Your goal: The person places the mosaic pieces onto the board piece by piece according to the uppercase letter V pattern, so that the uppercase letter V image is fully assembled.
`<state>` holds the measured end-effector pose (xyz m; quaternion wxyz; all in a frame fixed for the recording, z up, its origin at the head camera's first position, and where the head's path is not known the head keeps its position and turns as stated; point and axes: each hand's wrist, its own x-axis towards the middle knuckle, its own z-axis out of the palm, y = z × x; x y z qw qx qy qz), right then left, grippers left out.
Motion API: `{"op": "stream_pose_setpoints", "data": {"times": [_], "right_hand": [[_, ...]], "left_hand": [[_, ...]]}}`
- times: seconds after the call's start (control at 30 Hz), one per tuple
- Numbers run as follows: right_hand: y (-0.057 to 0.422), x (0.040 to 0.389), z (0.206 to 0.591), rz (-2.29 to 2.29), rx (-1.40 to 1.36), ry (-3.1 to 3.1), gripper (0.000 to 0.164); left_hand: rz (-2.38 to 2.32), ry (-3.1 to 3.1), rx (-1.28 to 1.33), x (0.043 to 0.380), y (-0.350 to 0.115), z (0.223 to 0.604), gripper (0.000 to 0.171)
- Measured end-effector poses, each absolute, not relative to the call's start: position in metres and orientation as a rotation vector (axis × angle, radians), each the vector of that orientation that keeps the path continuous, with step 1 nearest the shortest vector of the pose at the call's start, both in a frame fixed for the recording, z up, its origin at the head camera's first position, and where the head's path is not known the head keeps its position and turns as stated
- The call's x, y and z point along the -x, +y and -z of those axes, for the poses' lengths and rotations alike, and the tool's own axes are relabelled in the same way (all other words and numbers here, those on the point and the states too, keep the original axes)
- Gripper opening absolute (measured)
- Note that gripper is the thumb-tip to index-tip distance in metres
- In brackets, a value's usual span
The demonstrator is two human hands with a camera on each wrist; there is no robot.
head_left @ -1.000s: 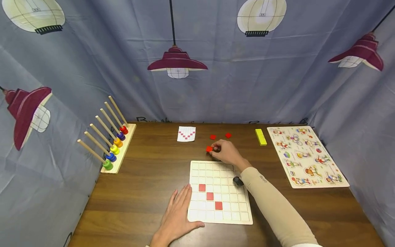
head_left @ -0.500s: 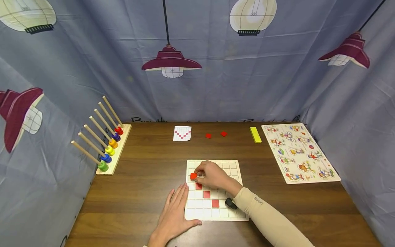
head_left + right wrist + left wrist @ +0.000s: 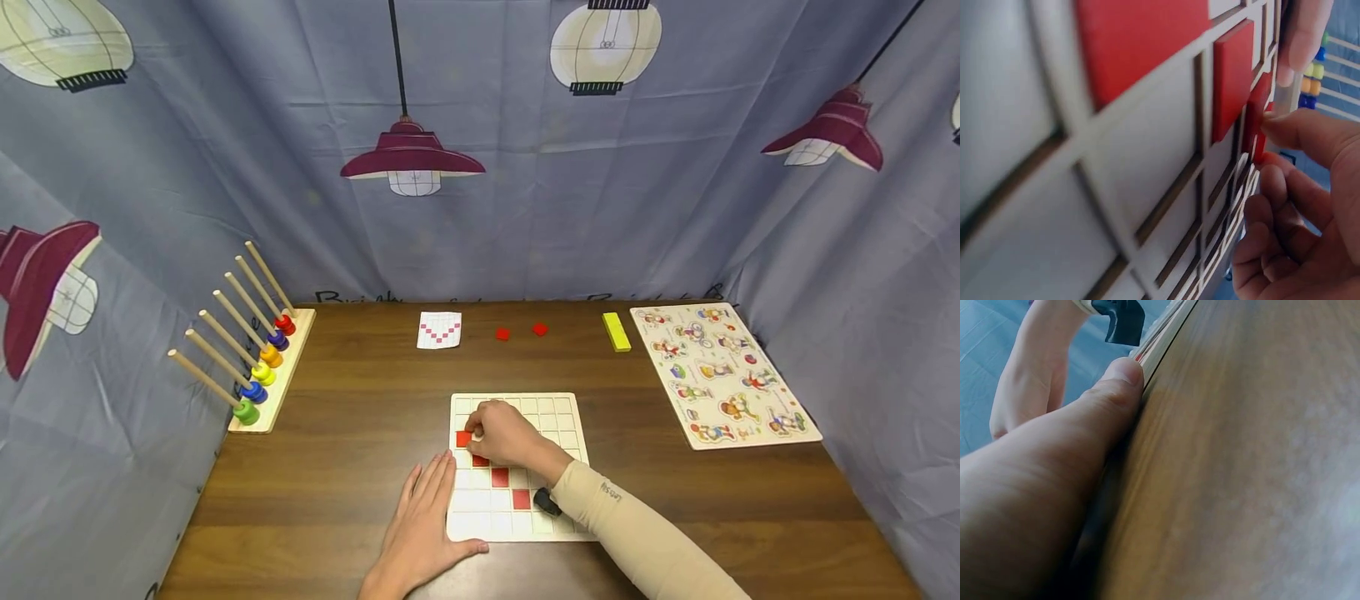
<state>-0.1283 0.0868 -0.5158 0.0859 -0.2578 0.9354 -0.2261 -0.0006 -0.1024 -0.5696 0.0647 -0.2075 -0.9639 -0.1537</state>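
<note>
A pale wooden grid board (image 3: 468, 527) lies on the table, with several red square tiles in its cells forming a slanting line. My right hand (image 3: 506, 437) pinches a red square tile (image 3: 463, 438) between thumb and forefinger, right at a cell near the board's left edge. In the right wrist view the fingertips (image 3: 1272, 164) meet the tile's edge, and the other fingers are curled. My left hand (image 3: 422, 521) rests along the board's left side with fingers straight. Its thumb (image 3: 1119, 381) touches the near edge of the board.
Behind the board lie a paper pattern card (image 3: 439, 330) and two loose red tiles (image 3: 502, 334). A yellow block (image 3: 617, 332) and a picture puzzle board (image 3: 712, 392) are to the right. A peg stacker with coloured rings (image 3: 288, 367) stands left, before a grey-blue curtain (image 3: 525, 233).
My right hand picked up a red tile from behind the board and carried it toward me to a cell at the board's left. My left hand stayed at the board's side.
</note>
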Motion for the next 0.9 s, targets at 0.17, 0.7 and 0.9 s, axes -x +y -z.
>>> {"op": "stream_pose_setpoints", "data": {"times": [0.17,0.7,0.9], "right_hand": [[0.082,0.127,0.511,0.648,0.720,2.777,0.019],[0.082,0.134,0.502,0.631,0.700,2.753,0.019],[0.079,0.126,0.506,0.677,0.668,2.720,0.021]], "left_hand": [[0.460,-2.924,0.625,0.000,-0.103,0.568,0.126],[0.478,-2.934,0.623,0.008,-0.101,0.567,0.126],[0.480,-2.922,0.617,0.001,-0.104,0.571,0.126]]}}
